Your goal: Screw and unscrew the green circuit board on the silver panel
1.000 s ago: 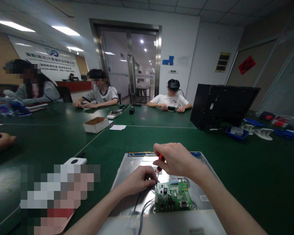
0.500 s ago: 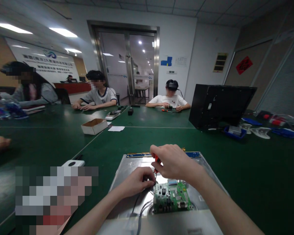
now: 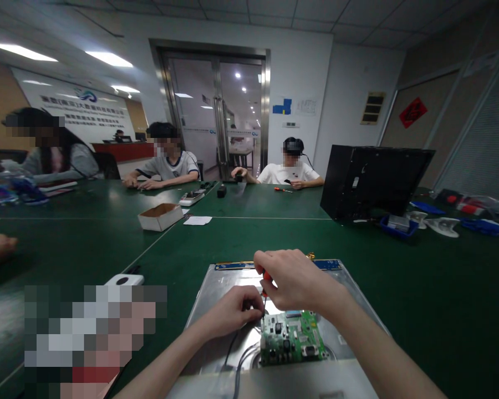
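A screwdriver [image 3: 266,276] with a red handle is in my right hand [image 3: 289,277], its shaft pointing down at the upper left corner of a green circuit board [image 3: 291,337]. Beside that tip, my left hand [image 3: 237,306] has its thumb and fingertips pinched together; what they hold, if anything, is hidden. The board lies on a silvery metal panel [image 3: 203,293] with a narrow blue circuit strip [image 3: 233,266] along its far edge. Dark cables [image 3: 238,368] run across the panel, left of the board.
On the green table [image 3: 249,235] stand an open cardboard box [image 3: 160,216] and, at right, a black monitor housing [image 3: 374,183] with a blue tray [image 3: 399,226] in front. A white device [image 3: 127,280] lies at left. Several co-workers sit around the table.
My hands and the screwdriver keep nearly the same place at the board's corner. Across the table, a co-worker's hand has moved out to the left with a small dark object.
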Motion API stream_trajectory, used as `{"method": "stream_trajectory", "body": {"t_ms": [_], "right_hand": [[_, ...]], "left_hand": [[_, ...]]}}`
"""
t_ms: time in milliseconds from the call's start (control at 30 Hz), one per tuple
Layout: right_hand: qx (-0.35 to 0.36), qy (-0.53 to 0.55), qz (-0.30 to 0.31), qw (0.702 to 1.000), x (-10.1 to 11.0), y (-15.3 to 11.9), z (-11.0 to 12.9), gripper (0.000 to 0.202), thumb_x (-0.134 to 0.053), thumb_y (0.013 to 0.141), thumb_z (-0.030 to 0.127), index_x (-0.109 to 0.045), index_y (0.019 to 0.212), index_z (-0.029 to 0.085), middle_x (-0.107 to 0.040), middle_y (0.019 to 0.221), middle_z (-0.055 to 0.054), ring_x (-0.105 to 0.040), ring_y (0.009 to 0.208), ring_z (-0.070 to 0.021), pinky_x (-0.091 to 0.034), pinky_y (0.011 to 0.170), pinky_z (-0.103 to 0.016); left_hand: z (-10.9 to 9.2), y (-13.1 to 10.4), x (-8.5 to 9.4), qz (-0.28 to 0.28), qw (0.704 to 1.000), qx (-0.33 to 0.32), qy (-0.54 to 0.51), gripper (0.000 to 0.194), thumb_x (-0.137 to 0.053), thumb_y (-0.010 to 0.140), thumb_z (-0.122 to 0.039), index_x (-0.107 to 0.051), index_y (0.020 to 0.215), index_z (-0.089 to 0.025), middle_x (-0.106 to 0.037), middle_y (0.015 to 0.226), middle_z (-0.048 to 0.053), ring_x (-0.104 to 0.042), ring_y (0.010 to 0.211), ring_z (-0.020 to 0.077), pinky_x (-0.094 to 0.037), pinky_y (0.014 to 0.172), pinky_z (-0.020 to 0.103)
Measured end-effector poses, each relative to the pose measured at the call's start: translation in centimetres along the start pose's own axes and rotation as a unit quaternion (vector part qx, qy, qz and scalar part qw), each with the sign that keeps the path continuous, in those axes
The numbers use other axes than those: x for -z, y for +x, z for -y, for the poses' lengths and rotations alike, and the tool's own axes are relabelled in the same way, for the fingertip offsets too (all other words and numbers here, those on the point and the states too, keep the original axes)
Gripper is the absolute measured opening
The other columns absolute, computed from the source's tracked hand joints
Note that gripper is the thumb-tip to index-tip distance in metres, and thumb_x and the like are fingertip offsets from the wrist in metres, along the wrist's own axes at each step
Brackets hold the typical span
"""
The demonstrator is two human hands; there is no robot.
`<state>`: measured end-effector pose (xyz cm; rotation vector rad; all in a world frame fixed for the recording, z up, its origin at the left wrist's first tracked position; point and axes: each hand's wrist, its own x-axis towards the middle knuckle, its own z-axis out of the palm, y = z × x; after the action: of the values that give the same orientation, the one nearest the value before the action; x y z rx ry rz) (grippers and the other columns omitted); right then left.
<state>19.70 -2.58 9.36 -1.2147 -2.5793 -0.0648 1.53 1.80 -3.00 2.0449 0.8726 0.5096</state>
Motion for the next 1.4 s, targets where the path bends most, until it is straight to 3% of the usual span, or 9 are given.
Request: {"method": "stream_trajectory", "body": {"t_ms": [200, 333, 433, 533, 767, 1100, 1233, 1333, 1400], "right_hand": [[-0.022, -0.024, 0.012, 0.999, 0.1, 0.0, 0.1, 0.012, -0.059, 0.078, 0.020, -0.054, 0.089, 0.020, -0.068, 0.075, -0.001, -0.059, 0.060, -0.0154, -0.020, 0.047, -0.028], [-0.064, -0.083, 0.009, 0.995, 0.0, 0.0, 0.5, 0.021, -0.062, 0.086, 0.040, -0.058, 0.089, 0.020, -0.070, 0.074, -0.004, -0.065, 0.064, -0.0201, -0.025, 0.049, -0.027], [-0.115, -0.120, 0.001, 0.986, -0.3, 0.3, 0.9, 0.035, -0.053, 0.091, 0.052, -0.062, 0.085, 0.020, -0.070, 0.073, -0.007, -0.068, 0.069, -0.0239, -0.033, 0.051, -0.028], [-0.132, -0.123, 0.010, 0.984, -0.5, 0.6, 1.4, 0.032, -0.050, 0.094, 0.046, -0.064, 0.084, 0.019, -0.071, 0.074, -0.008, -0.070, 0.072, -0.0243, -0.036, 0.053, -0.028], [-0.077, -0.100, 0.011, 0.992, -0.4, 0.5, 1.6, 0.012, -0.052, 0.091, 0.030, -0.060, 0.091, 0.021, -0.072, 0.074, -0.005, -0.069, 0.068, -0.0227, -0.034, 0.052, -0.028], [-0.033, 0.000, 0.017, 0.999, -0.2, 0.1, 0.2, 0.019, -0.058, 0.081, 0.021, -0.053, 0.099, 0.020, -0.070, 0.091, -0.002, -0.063, 0.072, -0.0167, -0.028, 0.051, -0.027], [-0.034, -0.027, 0.003, 0.999, -0.3, 0.0, 0.3, 0.016, -0.063, 0.083, 0.034, -0.056, 0.092, 0.022, -0.070, 0.083, -0.001, -0.062, 0.067, -0.0169, -0.026, 0.051, -0.027], [-0.072, -0.068, -0.001, 0.995, -0.6, 0.3, 0.6, 0.028, -0.058, 0.088, 0.050, -0.059, 0.085, 0.022, -0.070, 0.075, -0.004, -0.065, 0.067, -0.0196, -0.028, 0.052, -0.028], [-0.082, -0.083, 0.002, 0.993, -0.7, 0.6, 0.7, 0.027, -0.053, 0.092, 0.047, -0.061, 0.085, 0.021, -0.071, 0.074, -0.005, -0.065, 0.067, -0.0200, -0.029, 0.053, -0.028]], "left_hand": [[-0.3, -0.1, 0.1, 0.003, 1.000, 0.003, -0.002, 0.011, -0.057, 0.071, -0.013, -0.066, 0.078, -0.015, -0.061, 0.074, 0.000, -0.054, 0.070, 0.0154, -0.040, 0.064, 0.024], [-1.0, -0.3, 0.1, -0.004, 1.000, 0.016, 0.012, 0.009, -0.057, 0.073, -0.014, -0.065, 0.076, -0.015, -0.062, 0.076, 0.000, -0.055, 0.070, 0.0155, -0.041, 0.065, 0.025], [-1.3, -0.4, 0.1, -0.014, 1.000, 0.011, 0.013, 0.007, -0.058, 0.072, -0.014, -0.065, 0.074, -0.015, -0.062, 0.075, 0.000, -0.054, 0.070, 0.0156, -0.041, 0.065, 0.024], [-1.2, -0.4, 0.1, -0.010, 1.000, 0.020, 0.008, 0.008, -0.056, 0.070, -0.011, -0.063, 0.073, -0.015, -0.060, 0.070, -0.002, -0.052, 0.066, 0.0143, -0.040, 0.063, 0.023], [-0.4, -0.2, -0.2, -0.002, 0.999, 0.019, -0.031, 0.011, -0.056, 0.069, -0.010, -0.063, 0.076, -0.015, -0.061, 0.073, -0.001, -0.054, 0.068, 0.0147, -0.041, 0.065, 0.024], [-0.4, -0.2, 0.0, -0.001, 1.000, 0.003, -0.011, 0.011, -0.056, 0.071, -0.010, -0.064, 0.077, -0.015, -0.060, 0.073, -0.002, -0.053, 0.067, 0.0139, -0.041, 0.062, 0.023], [-0.6, -0.4, -0.2, -0.011, 1.000, -0.016, 0.010, 0.013, -0.056, 0.073, -0.008, -0.063, 0.080, -0.015, -0.064, 0.079, 0.000, -0.057, 0.074, 0.0158, -0.044, 0.069, 0.025], [-0.8, -0.8, -0.4, -0.019, 0.999, -0.037, 0.033, 0.016, -0.052, 0.074, -0.006, -0.063, 0.081, -0.016, -0.064, 0.084, 0.001, -0.058, 0.076, 0.0160, -0.045, 0.070, 0.026], [-0.8, -0.9, -0.5, -0.021, 0.997, -0.047, 0.059, 0.018, -0.051, 0.074, -0.005, -0.063, 0.081, -0.016, -0.064, 0.082, 0.001, -0.057, 0.075, 0.0161, -0.045, 0.070, 0.026]]}}
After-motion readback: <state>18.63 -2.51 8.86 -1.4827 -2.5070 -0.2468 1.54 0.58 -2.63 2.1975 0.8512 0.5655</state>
